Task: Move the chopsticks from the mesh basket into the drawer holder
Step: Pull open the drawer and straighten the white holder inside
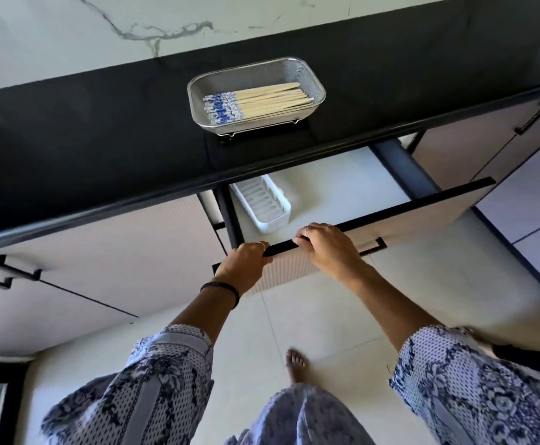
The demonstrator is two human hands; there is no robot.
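Note:
A steel mesh basket (pixel 310 77) stands on the black countertop, holding several wooden chopsticks (pixel 262 99) with blue-and-white patterned ends pointing left. Below it the drawer (pixel 422 205) is pulled out. A white slotted holder (pixel 262 205) lies inside the drawer at its left, with nothing in it. My left hand (pixel 244 264) grips the drawer front's top edge near its left end. My right hand (pixel 325 244) grips the same edge a little to the right, fingers curled over it.
The black countertop (pixel 101 130) runs across the view, backed by a white marble wall (pixel 69 33). Closed drawers with black handles (pixel 533 118) flank the pulled-out drawer. My bare foot (pixel 295 364) stands on the pale tiled floor below.

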